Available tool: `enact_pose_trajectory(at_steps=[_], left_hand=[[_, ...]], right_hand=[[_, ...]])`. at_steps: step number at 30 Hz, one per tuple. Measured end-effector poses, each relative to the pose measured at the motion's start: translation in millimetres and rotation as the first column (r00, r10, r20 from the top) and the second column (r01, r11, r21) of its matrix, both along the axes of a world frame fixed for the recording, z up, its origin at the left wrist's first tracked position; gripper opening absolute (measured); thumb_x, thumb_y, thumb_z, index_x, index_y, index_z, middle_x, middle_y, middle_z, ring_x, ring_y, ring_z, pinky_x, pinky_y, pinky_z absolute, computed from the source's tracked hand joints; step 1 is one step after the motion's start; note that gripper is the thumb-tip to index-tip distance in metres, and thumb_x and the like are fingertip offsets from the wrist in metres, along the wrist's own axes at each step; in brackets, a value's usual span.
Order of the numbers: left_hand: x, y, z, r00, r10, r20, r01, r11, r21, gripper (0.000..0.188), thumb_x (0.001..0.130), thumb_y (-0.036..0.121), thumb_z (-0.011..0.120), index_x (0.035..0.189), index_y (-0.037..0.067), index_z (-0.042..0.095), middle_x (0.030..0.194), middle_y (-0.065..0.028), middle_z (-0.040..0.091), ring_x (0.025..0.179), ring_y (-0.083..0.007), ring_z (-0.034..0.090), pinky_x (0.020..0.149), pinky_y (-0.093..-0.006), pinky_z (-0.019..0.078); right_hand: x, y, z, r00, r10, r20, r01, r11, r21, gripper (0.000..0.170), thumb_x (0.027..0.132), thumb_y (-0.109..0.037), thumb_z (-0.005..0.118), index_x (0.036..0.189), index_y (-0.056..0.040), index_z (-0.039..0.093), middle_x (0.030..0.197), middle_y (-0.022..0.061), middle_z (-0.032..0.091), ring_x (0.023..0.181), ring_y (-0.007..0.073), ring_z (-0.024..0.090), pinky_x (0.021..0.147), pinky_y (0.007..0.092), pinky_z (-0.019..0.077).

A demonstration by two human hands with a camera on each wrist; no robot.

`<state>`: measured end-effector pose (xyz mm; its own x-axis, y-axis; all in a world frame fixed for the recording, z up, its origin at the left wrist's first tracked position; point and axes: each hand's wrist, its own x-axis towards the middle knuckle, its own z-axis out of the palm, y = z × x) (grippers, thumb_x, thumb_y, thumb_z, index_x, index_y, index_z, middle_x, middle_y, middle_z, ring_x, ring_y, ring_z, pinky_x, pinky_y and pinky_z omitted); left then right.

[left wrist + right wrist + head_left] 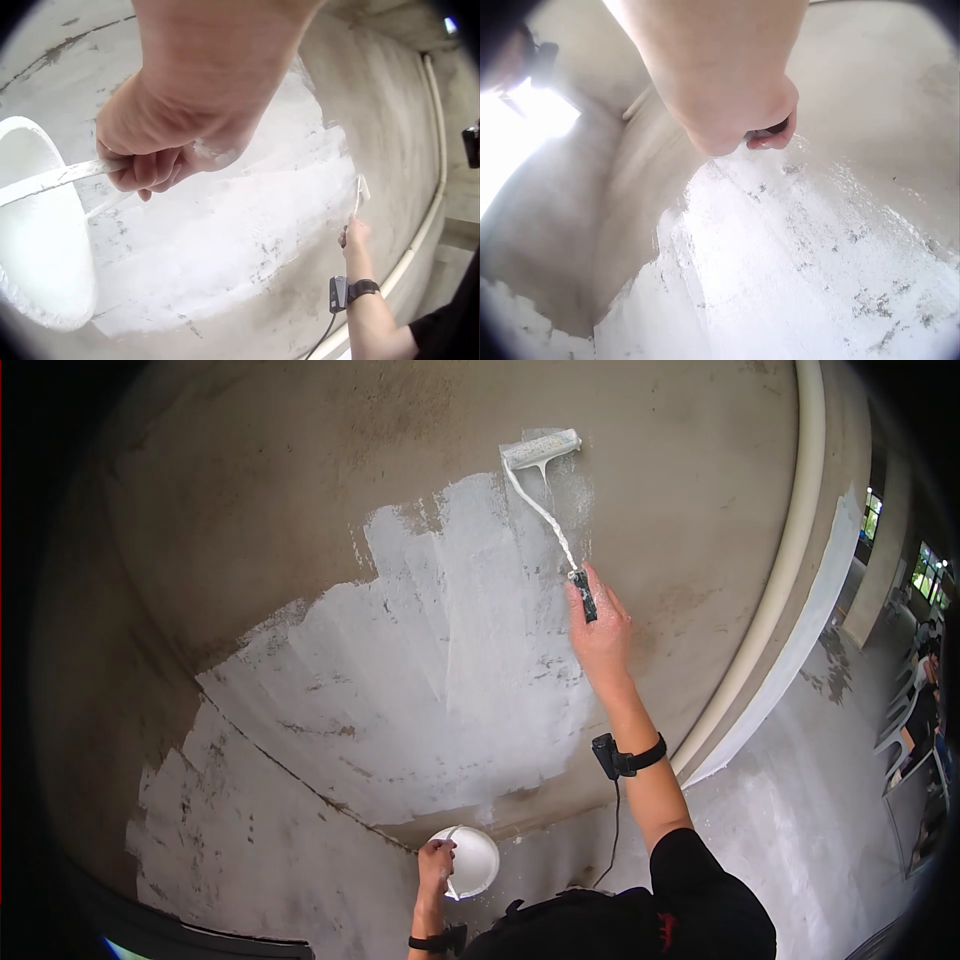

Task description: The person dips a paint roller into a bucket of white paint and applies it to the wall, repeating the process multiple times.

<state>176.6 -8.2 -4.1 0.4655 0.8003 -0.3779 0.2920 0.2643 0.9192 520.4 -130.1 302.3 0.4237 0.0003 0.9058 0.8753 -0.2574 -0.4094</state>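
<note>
My right hand grips the dark handle of a paint roller, arm stretched up along the wall. The white-coated roller lies against bare wall at the upper right edge of the painted patch. In the right wrist view the hand hides most of the roller, and only a bit of dark handle shows. Low in the head view, my left hand holds a white bucket by its handle. White paint fills the view inside the bucket in the left wrist view, and the left fingers curl round the handle.
A pale pipe runs up the wall to the right. A crack-like corner line separates the two painted walls at left. Chairs and people are at the far right, beyond a grey floor. A cable hangs from the right wrist camera.
</note>
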Motion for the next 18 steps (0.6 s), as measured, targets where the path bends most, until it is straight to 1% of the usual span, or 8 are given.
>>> enact_pose_trajectory(at_steps=[2, 4, 5, 6, 8, 13, 15, 18], left_hand=[[-1.8, 1.2, -5.5, 1.000, 0.002, 0.002, -0.002, 1.000, -0.001, 0.020, 0.084, 0.016, 0.060, 0.080, -0.002, 0.066, 0.062, -0.0031, 0.055, 0.045, -0.0107, 0.048, 0.040, -0.0267, 0.0349], [-0.2, 0.8, -1.8, 1.000, 0.003, 0.005, -0.003, 1.000, -0.002, 0.020, 0.084, 0.016, 0.060, 0.080, -0.002, 0.066, 0.062, -0.0030, 0.055, 0.045, -0.0106, 0.047, 0.040, -0.0268, 0.0348], [0.7, -1.2, 0.7, 1.000, 0.006, 0.002, -0.006, 1.000, 0.002, 0.017, 0.085, 0.014, 0.059, 0.081, -0.002, 0.064, 0.060, -0.0017, 0.052, 0.044, -0.0097, 0.043, 0.038, -0.0263, 0.0314], [1.4, -2.6, 3.3, 1.000, 0.008, -0.001, -0.008, 1.000, 0.007, 0.015, 0.086, 0.011, 0.058, 0.082, -0.002, 0.062, 0.059, -0.0003, 0.048, 0.042, -0.0088, 0.039, 0.037, -0.0258, 0.0280], [2.2, -1.1, -0.9, 1.000, 0.004, -0.011, -0.004, 1.000, 0.005, 0.015, 0.086, 0.011, 0.058, 0.082, -0.002, 0.062, 0.059, -0.0003, 0.048, 0.042, -0.0088, 0.039, 0.037, -0.0257, 0.0282], [4.7, -0.3, -4.8, 0.999, 0.002, -0.036, -0.003, 1.000, -0.029, 0.015, 0.086, 0.012, 0.058, 0.082, -0.002, 0.062, 0.059, -0.0004, 0.048, 0.042, -0.0088, 0.039, 0.037, -0.0256, 0.0284], [2.8, 0.8, -10.3, 0.999, 0.001, -0.049, -0.001, 1.000, -0.002, 0.019, 0.081, 0.016, 0.060, 0.080, -0.001, 0.067, 0.062, -0.0034, 0.056, 0.046, -0.0111, 0.049, 0.041, -0.0274, 0.0361], [3.4, 2.4, -14.5, 1.000, -0.006, -0.024, 0.007, 1.000, 0.011, 0.019, 0.081, 0.017, 0.060, 0.080, -0.001, 0.067, 0.062, -0.0035, 0.057, 0.046, -0.0112, 0.049, 0.041, -0.0275, 0.0366]], right_hand=[[4.5, 9.1, -10.1, 0.998, 0.059, 0.006, -0.060, 0.996, 0.066, 0.038, 0.091, -0.027, 0.062, 0.122, -0.0044, 0.060, 0.087, 0.0157, 0.066, 0.074, 0.0343, 0.064, 0.063, 0.0393, 0.0506], [3.7, 12.8, -21.5, 0.995, 0.099, -0.022, -0.097, 0.992, 0.076, 0.036, 0.092, -0.025, 0.062, 0.120, -0.0026, 0.060, 0.088, 0.0175, 0.066, 0.075, 0.0351, 0.064, 0.064, 0.0397, 0.0508], [2.6, 13.4, -26.7, 0.989, 0.142, -0.050, -0.137, 0.987, 0.087, 0.035, 0.092, -0.023, 0.062, 0.119, -0.0009, 0.060, 0.089, 0.0193, 0.065, 0.076, 0.0360, 0.064, 0.065, 0.0401, 0.0509], [2.2, 13.7, -30.5, 0.989, 0.141, -0.050, -0.137, 0.987, 0.087, 0.035, 0.092, -0.023, 0.062, 0.119, -0.0009, 0.060, 0.089, 0.0193, 0.065, 0.076, 0.0360, 0.064, 0.065, 0.0401, 0.0509], [1.7, 13.0, -37.9, 0.986, 0.161, -0.039, -0.156, 0.983, 0.099, 0.033, 0.091, -0.019, 0.061, 0.118, 0.0009, 0.059, 0.089, 0.0208, 0.065, 0.076, 0.0365, 0.065, 0.066, 0.0394, 0.0513], [-1.7, 8.5, -65.0, 0.982, 0.168, -0.089, -0.160, 0.983, 0.095, 0.032, 0.091, -0.017, 0.061, 0.117, 0.0025, 0.058, 0.090, 0.0216, 0.066, 0.077, 0.0371, 0.065, 0.067, 0.0398, 0.0514], [-7.0, 12.1, -85.1, 0.978, 0.184, -0.095, -0.175, 0.980, 0.099, 0.032, 0.091, -0.017, 0.061, 0.116, 0.0030, 0.058, 0.091, 0.0222, 0.066, 0.078, 0.0375, 0.065, 0.067, 0.0401, 0.0515], [-15.6, 13.0, -110.3, 0.975, 0.155, -0.161, -0.141, 0.986, 0.093, 0.032, 0.091, -0.017, 0.061, 0.116, 0.0035, 0.057, 0.090, 0.0232, 0.066, 0.079, 0.0383, 0.065, 0.067, 0.0410, 0.0515]])
